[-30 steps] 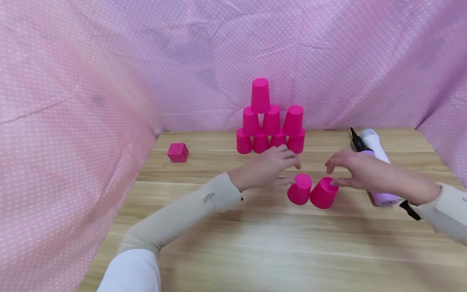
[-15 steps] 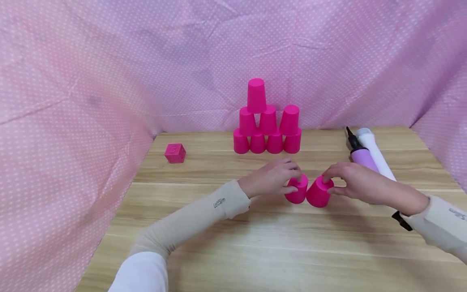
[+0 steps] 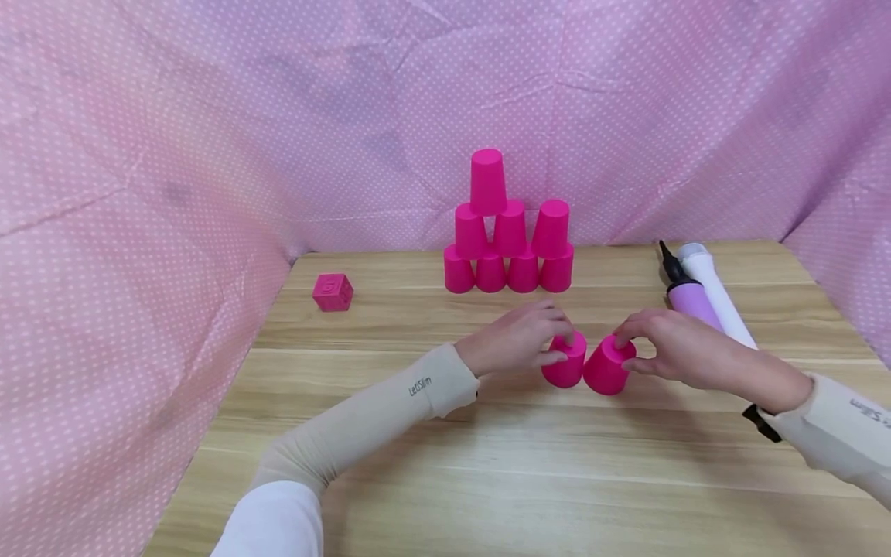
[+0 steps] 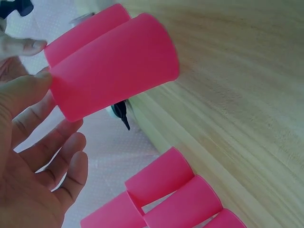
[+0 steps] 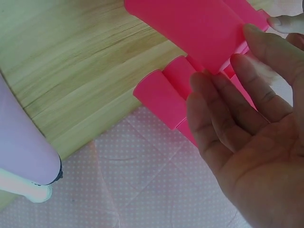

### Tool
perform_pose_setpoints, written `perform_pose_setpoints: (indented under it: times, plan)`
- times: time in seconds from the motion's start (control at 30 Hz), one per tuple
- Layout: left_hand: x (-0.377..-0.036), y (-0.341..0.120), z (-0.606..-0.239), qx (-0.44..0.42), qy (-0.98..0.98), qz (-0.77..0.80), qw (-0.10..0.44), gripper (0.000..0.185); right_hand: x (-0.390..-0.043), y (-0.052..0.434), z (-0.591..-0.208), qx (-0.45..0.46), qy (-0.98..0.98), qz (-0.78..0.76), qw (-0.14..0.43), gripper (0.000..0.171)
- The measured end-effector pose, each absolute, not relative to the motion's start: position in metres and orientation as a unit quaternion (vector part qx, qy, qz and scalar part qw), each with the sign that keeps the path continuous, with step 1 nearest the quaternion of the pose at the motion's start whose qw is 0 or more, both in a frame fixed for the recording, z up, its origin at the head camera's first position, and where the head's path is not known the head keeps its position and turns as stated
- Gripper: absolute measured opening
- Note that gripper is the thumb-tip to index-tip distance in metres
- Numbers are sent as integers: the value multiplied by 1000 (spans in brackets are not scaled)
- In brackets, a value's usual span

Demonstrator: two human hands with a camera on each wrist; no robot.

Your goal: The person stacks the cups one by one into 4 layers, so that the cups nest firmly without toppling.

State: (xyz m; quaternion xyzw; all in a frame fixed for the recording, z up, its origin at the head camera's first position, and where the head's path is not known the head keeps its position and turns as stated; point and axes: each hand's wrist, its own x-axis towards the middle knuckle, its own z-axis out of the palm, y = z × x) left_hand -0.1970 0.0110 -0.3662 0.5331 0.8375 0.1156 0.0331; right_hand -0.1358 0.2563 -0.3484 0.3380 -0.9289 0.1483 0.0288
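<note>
Two pink cups stand upside down side by side on the wooden table. My left hand (image 3: 515, 339) pinches the left cup (image 3: 565, 370) near its raised base, thumb on the near side and fingertips at the far side. The right cup (image 3: 604, 375) is held the same way at its upper end by my right hand (image 3: 685, 352). In the left wrist view the left cup (image 4: 118, 71) covers part of the right one (image 4: 88, 35). The right wrist view shows thumb and fingertips on the right cup (image 5: 194, 31), with the other fingers loosely bent below.
Behind the hands rises a stack of upside-down pink cups: several at the bottom (image 3: 490, 271), three above (image 3: 510, 230), one on top (image 3: 488, 184). A pink cube (image 3: 332, 293) lies at left. A purple and black pump (image 3: 696, 302) and a white object (image 3: 717, 290) lie at right.
Both hands have lowered onto the two cups; the fingers, apart from the cups a second ago, now grip their upper ends. The cups and the stack keep their places on the table.
</note>
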Motion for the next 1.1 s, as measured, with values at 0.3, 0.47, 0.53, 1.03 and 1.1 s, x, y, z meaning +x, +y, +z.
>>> perform_pose_setpoints:
  times: [0.3,0.47,0.53,1.03,1.1]
  plan:
    - [-200,5,-364,531,840,106,25,38,-141,251,-345,348,-926,147,23,30]
    - [-199,-3,-364,529,840,124,20,37,-142,248,-347,358,-923,137,42,29]
    - [-199,-10,-362,525,840,137,15,35,-143,247,-346,359,-922,137,46,29]
    - [-211,-64,-327,490,847,196,-68,25,-156,233,-319,385,-903,145,123,31]
    - [-213,-70,-320,486,847,200,-80,26,-161,231,-308,388,-900,148,135,31]
